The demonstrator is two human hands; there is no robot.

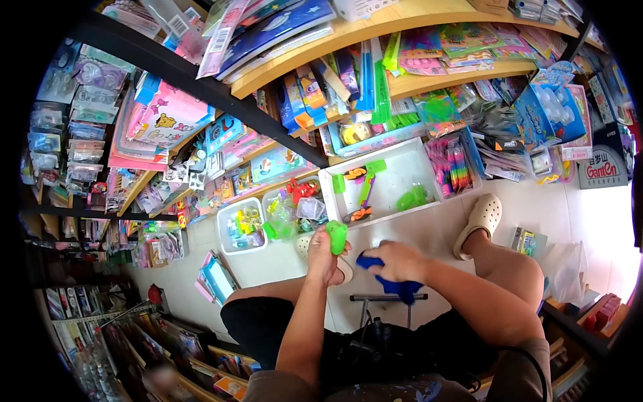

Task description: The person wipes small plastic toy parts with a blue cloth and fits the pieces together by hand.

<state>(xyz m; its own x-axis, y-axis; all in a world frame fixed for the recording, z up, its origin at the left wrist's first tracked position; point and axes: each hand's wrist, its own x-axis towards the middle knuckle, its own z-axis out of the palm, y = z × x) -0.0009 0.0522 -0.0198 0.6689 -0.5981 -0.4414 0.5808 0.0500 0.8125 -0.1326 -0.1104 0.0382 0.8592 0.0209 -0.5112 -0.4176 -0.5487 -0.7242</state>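
Note:
In the head view my left hand is closed around a bright green plastic item, held upright; its exact kind I cannot make out. My right hand grips a dark blue cloth, which hangs below the fingers over a small metal-legged stool. The two hands are apart, and the cloth does not touch the green item. Just beyond them on the floor stands a white tray with green, orange and black small pieces and a green translucent item inside.
Left of the tray are a white basket of small toys and a clear container of green and red items. A bin of rainbow-coloured packets sits on its right. Crowded shelves rise ahead. My clog-wearing foot is at right.

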